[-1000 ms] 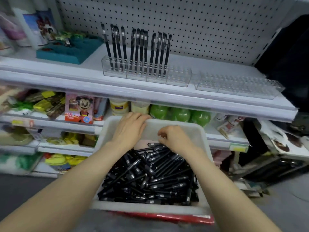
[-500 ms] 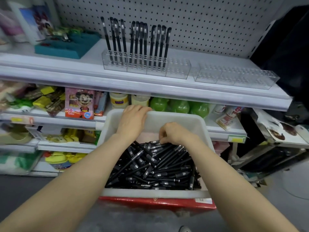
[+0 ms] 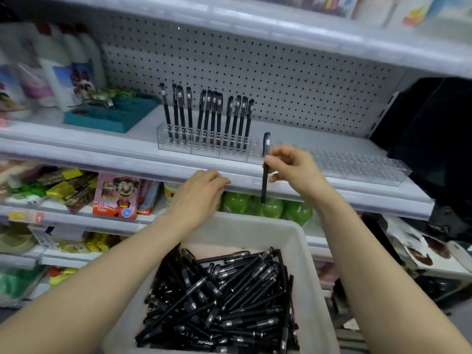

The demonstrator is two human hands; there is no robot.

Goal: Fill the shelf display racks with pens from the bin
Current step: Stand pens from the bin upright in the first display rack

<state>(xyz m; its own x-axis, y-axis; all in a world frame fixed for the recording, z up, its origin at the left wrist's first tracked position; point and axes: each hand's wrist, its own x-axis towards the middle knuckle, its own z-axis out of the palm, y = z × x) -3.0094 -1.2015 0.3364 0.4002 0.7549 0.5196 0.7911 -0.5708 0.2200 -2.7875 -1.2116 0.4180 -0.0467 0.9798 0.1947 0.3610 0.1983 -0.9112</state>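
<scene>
A white bin [image 3: 304, 251] below me holds a heap of black pens [image 3: 224, 300]. My right hand [image 3: 293, 167] pinches one black pen [image 3: 265, 185] upright, in front of the shelf's front edge and below the clear display rack [image 3: 204, 148]. Several black pens [image 3: 207, 116] stand in that rack's left part; its right end is bare. A second clear rack [image 3: 362, 167] further right holds nothing. My left hand [image 3: 199, 195] hovers above the bin's far rim with relaxed fingers, holding nothing.
The white shelf [image 3: 76, 152] carries a teal tray [image 3: 112, 116] and bottles [image 3: 51, 72] at left. Pegboard [image 3: 255, 72] backs it. Below are green bottles [image 3: 270, 208], a cartoon box [image 3: 117, 195] and snack packs. A dark object [image 3: 434, 136] stands at right.
Both hands have left the bin. My right hand picked up one pen and rose to shelf height. My left hand lifted off the bin's rim. The view tilted up.
</scene>
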